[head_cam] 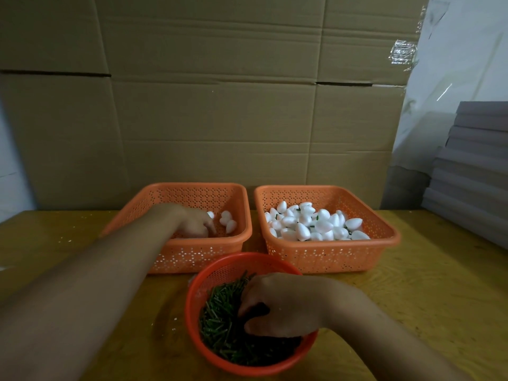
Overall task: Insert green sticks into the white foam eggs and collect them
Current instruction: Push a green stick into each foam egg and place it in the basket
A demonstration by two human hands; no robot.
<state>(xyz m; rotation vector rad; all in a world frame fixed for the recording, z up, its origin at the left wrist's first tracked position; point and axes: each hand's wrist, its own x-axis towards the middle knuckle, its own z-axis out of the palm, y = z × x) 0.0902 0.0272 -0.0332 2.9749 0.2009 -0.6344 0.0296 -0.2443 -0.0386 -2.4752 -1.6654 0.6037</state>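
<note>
From the head camera, a yellow wooden table [412, 298] is seen, and three orange perforated baskets are counted on it — two square ones side by side toward its far edge and one round one nearer the person, just in front of the gap between them. The left square basket [192, 193] holds only a few white foam eggs [230, 225]; about four can be made out near its right wall, though part of the floor is hidden by the arm. The left hand [195, 222] is reached down into this basket with its fingers curled downward beside the eggs; whether an egg is pinched cannot be told. The right square basket [330, 254] is filled with a heap of foam eggs [316, 224], too many and too overlapped to be counted exactly, with bits of green showing between several of them. The round basket [198, 303] is loaded with a dense pile of short green sticks [220, 325], far beyond counting. The right hand [280, 303] is lowered into this pile, fingers bent down among the sticks; whether any are gripped cannot be told. Flattened cardboard sheets [220, 105] are stood behind the table — and a stack of grey boards [472, 160] is seen at the far right.
</note>
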